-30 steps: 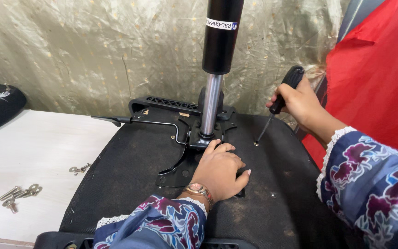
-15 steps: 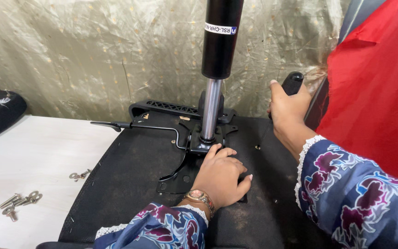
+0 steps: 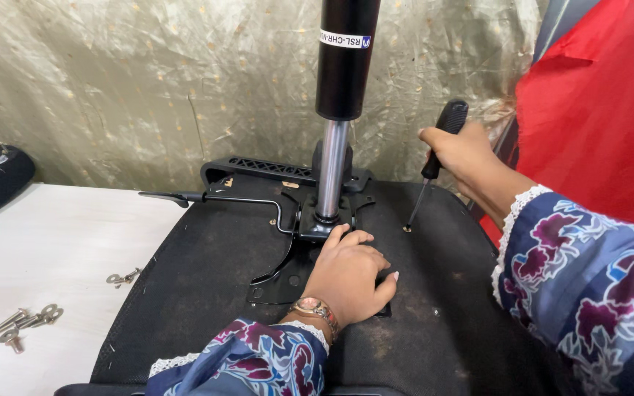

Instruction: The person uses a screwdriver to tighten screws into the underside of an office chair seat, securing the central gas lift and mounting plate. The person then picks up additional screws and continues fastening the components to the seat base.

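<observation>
Crinkled, gold-flecked sheeting hangs behind the white table where I work, with red cloth off to one side. On the table lies an upturned chair seat, black underside facing me, and from its middle rises the gas cylinder, my landmark. At the cylinder's foot sits the black metal mechanism plate, with a thin lever reaching out to the left of it. My left hand lies flat and open on the plate just in front of the cylinder, gripping nothing, only pressing down. My right hand is closed around the black handle of a screwdriver, right of the cylinder, its tip set on a screw in the seat. I judge the plate positioned but not fully fastened. Loose bolts lie well left of the cylinder, so more fixing looks left.
</observation>
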